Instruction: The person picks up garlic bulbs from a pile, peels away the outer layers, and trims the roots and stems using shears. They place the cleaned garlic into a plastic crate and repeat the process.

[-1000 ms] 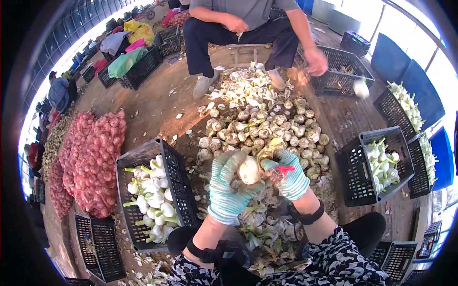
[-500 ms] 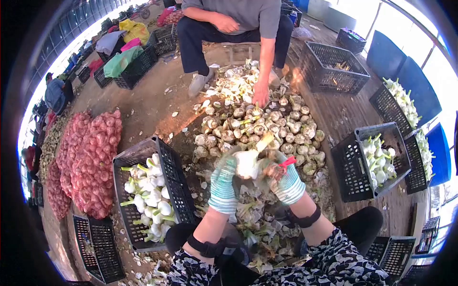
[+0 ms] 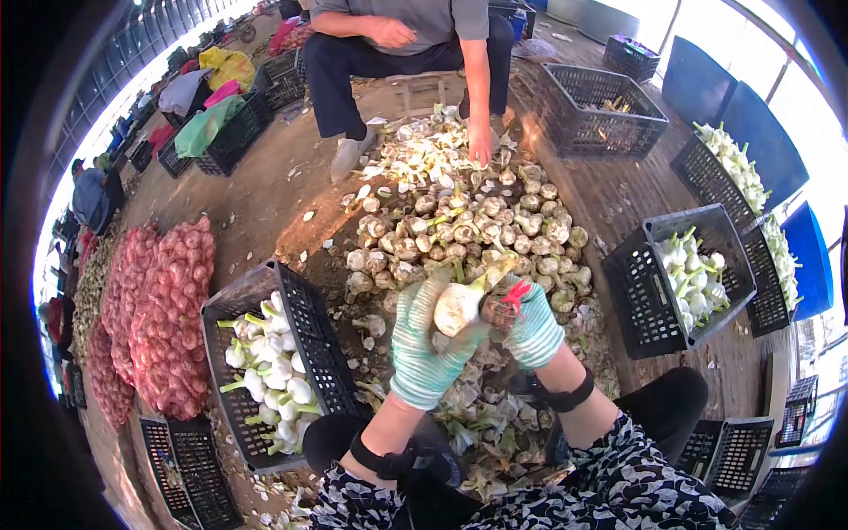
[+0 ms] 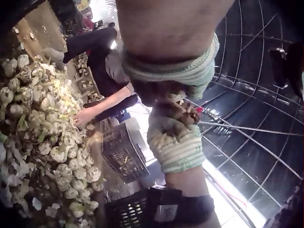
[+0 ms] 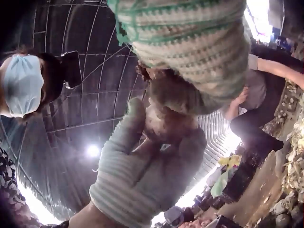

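Observation:
In the head view the gloved left hand point(image 3: 427, 343) grips a garlic bulb point(image 3: 458, 309), fingers round its left side and underneath. The bulb's stem point(image 3: 496, 268) points up and to the right. Against the bulb's right side is the gloved right hand point(image 3: 533, 332), its fingers curled by the stem, with a red strip point(image 3: 516, 293) and something brown at the fingers. The right wrist view shows the bulb point(image 5: 168, 124) between both gloves; what the right fingertips pinch is partly hidden. Below the hands lie loose peelings point(image 3: 481, 424).
Unpeeled bulbs point(image 3: 468, 230) are heaped ahead, where a seated person's hand point(image 3: 480, 144) reaches down. Crates of white garlic stand at left point(image 3: 331, 344) and right point(image 3: 649, 305). Red net sacks point(image 3: 172, 318) lie far left. Another black crate point(image 3: 609, 132) is at the back right.
Both hands keep at the bulb, which has turned, its stem now leaning right. The seated person's hand swung from the back right crate to the heap. The head view shifted slightly.

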The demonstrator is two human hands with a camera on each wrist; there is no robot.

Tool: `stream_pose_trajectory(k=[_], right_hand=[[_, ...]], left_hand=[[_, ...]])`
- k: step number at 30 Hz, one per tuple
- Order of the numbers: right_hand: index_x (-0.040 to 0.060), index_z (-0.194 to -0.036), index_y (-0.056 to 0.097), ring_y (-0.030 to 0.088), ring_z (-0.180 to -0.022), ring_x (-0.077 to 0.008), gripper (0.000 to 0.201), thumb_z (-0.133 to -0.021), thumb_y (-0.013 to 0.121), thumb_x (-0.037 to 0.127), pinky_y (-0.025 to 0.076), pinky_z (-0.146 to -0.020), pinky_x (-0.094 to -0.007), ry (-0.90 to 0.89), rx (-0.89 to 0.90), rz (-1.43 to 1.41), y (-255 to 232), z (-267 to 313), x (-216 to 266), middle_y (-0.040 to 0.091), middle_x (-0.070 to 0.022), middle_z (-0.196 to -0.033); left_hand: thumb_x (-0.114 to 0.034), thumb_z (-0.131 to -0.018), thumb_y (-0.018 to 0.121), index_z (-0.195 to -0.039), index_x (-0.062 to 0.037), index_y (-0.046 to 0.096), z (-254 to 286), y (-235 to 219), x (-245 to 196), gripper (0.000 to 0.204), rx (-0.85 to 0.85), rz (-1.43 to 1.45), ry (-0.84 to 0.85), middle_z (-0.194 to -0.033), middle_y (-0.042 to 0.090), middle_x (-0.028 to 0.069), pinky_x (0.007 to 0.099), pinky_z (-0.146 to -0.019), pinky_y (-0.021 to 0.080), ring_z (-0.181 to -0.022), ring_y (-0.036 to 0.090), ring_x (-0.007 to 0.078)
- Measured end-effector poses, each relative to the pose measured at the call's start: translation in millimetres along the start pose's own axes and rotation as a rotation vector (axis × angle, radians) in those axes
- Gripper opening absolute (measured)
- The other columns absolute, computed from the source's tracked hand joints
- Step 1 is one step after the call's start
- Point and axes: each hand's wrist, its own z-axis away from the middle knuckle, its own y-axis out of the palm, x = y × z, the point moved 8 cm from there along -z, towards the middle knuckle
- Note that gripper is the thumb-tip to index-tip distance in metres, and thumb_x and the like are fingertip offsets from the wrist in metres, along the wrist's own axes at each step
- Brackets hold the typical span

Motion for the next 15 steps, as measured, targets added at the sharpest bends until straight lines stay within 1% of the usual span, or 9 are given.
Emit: stream_pose_trajectory(k=[2, 3, 4, 6, 7, 9, 11, 13, 15], right_hand=[[0.0049, -0.07, 0.051, 0.054, -0.059, -0.0157, 0.012, -0.077, 0.045, -0.004, 0.044, -0.051, -0.0246, 0.012, -0.096, -0.059, 7, 4, -1, 0.053, -0.0058, -0.066], [0.004, -0.073, 0.052, 0.053, -0.058, -0.0154, 0.011, -0.079, 0.045, -0.002, 0.043, -0.051, -0.025, 0.026, -0.19, -0.116, 7, 6, -5, 0.054, -0.0059, -0.07], [0.0024, -0.082, 0.053, 0.054, -0.064, -0.0145, 0.009, -0.082, 0.044, 0.005, 0.044, -0.055, -0.0253, -0.071, -0.148, 0.166, 11, 10, -2, 0.055, -0.0059, -0.078], [0.0025, -0.091, 0.053, 0.055, -0.068, -0.0142, 0.016, -0.085, 0.044, 0.014, 0.045, -0.058, -0.025, -0.638, -0.116, 0.933, 32, 14, 18, 0.057, -0.0048, -0.082], [0.0025, -0.091, 0.053, 0.055, -0.068, -0.0142, 0.016, -0.085, 0.044, 0.014, 0.045, -0.058, -0.025, -0.637, -0.118, 0.931, 27, 13, 15, 0.057, -0.0048, -0.082], [0.0025, -0.095, 0.053, 0.055, -0.071, -0.0156, 0.02, -0.085, 0.047, 0.018, 0.047, -0.061, -0.0258, -0.047, -0.145, -0.101, -8, -1, -28, 0.058, -0.0051, -0.085], [0.0021, -0.097, 0.052, 0.056, -0.072, -0.0165, 0.022, -0.085, 0.047, 0.019, 0.047, -0.062, -0.0269, 0.066, -0.121, -0.221, -15, 0, -34, 0.057, -0.0061, -0.087], [0.0025, -0.103, 0.048, 0.056, -0.075, -0.0186, 0.026, -0.085, 0.046, 0.021, 0.049, -0.064, -0.0301, 0.293, -0.012, -0.446, -10, 8, -40, 0.056, -0.0089, -0.093], [0.0033, -0.104, 0.047, 0.056, -0.075, -0.0189, 0.025, -0.085, 0.046, 0.02, 0.049, -0.064, -0.0302, 0.213, -0.124, -0.418, -14, 8, -32, 0.056, -0.009, -0.093]], left_hand=[[-0.015, -0.073, 0.064, -0.117, 0.0013, 0.039, -1, 1, -6, 0.053, -0.044, -0.244, 0.068, -0.107, 0.048, 0.0098, 0.0283, -0.085, 0.039, -0.097, 0.049, 0.0186], [-0.02, -0.076, 0.061, -0.115, 0.0024, 0.04, 1, -1, 4, 0.05, -0.139, 0.012, -0.093, -0.102, 0.05, 0.0093, 0.0272, -0.081, 0.041, -0.093, 0.05, 0.017], [-0.024, -0.078, 0.058, -0.113, 0.0035, 0.042, 4, 1, 15, 0.048, -0.236, 0.268, -0.251, -0.098, 0.053, 0.0089, 0.0261, -0.077, 0.042, -0.089, 0.052, 0.0153], [-0.032, -0.08, 0.054, -0.106, 0.0015, 0.048, 12, -4, 49, 0.043, -0.299, 0.464, -0.467, -0.086, 0.056, 0.006, 0.0246, -0.072, 0.044, -0.08, 0.054, 0.0134], [-0.038, -0.08, 0.05, -0.098, -0.0032, 0.052, 15, 0, 61, 0.039, -0.237, 0.516, -0.555, -0.078, 0.058, 0.0045, 0.0247, -0.066, 0.046, -0.073, 0.056, 0.0136], [-0.038, -0.08, 0.05, -0.096, -0.0046, 0.052, 23, 1, 80, 0.037, -0.307, 0.622, -0.707, -0.078, 0.058, 0.0045, 0.0261, -0.065, 0.046, -0.073, 0.056, 0.0144], [-0.044, -0.079, 0.05, -0.095, -0.0067, 0.052, 36, 8, 86, 0.041, -0.38, 0.776, -1.054, -0.081, 0.058, 0.0062, 0.0305, -0.065, 0.048, -0.075, 0.057, 0.0165], [-0.049, -0.078, 0.049, -0.096, -0.007, 0.051, 33, 13, 86, 0.046, -0.309, 0.767, -1.013, -0.083, 0.058, 0.0069, 0.03, -0.066, 0.049, -0.077, 0.056, 0.0168], [-0.045, -0.073, 0.058, -0.103, -0.0049, 0.049, 26, 18, 91, 0.05, -0.172, 0.828, -0.859, -0.09, 0.056, 0.0081, 0.028, -0.069, 0.049, -0.082, 0.056, 0.0171]])
